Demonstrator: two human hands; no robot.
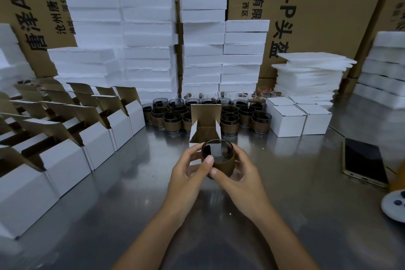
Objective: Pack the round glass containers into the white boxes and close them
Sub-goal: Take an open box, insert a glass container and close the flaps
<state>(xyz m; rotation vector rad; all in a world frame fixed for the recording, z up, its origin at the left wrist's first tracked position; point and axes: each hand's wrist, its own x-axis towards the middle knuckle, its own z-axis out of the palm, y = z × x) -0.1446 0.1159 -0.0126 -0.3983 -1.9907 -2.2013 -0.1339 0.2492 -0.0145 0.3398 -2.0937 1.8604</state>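
Observation:
Both hands hold one round glass container (219, 155) with a brown sleeve, just in front of an open white box (205, 131) whose lid flap stands up. My left hand (190, 173) grips the glass from the left, thumb on its rim. My right hand (238, 171) cups it from the right and below. Several more glass containers (232, 120) stand in rows behind the open box. Three closed white boxes (287, 120) sit to the right of them. Several open white boxes (98, 133) line the left side of the table.
The work goes on over a shiny metal table (285, 182). A phone (363, 162) lies at the right, a white round object (394, 206) near the right edge. White foam blocks (149, 39) and foam sheets (311, 72) are stacked behind, against big cardboard cartons (317, 6).

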